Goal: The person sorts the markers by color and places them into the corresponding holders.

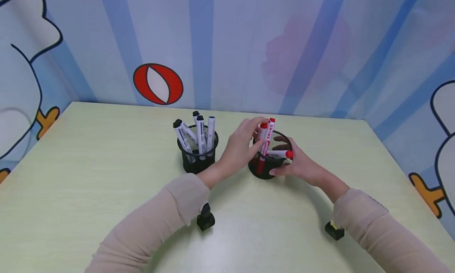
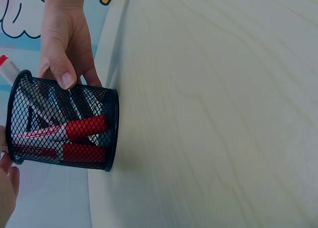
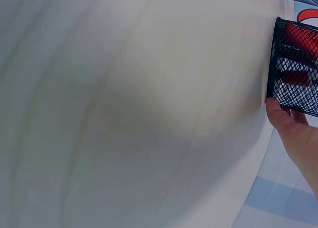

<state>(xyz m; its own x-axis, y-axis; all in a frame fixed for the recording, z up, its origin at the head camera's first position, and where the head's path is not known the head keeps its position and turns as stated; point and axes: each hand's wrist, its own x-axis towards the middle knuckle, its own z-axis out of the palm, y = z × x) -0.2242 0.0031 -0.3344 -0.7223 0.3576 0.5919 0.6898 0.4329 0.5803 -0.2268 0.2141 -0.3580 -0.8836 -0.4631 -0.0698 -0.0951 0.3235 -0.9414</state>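
Note:
My right hand grips a black mesh pen cup from its right side, thumb low on the near wall and fingers behind. Two red-capped whiteboard markers stand in this cup at its left side. A third marker leans to the right, its red cap at the rim. My left hand reaches over the rim and pinches a standing red marker between thumb and fingers. In the left wrist view, red marker ends show through the mesh near the cup's base.
A second black mesh cup stands to the left on the pale wooden table, holding several white markers, most with black caps. Black wrist-worn pieces hang below the sleeves. A printed blue backdrop stands behind the table.

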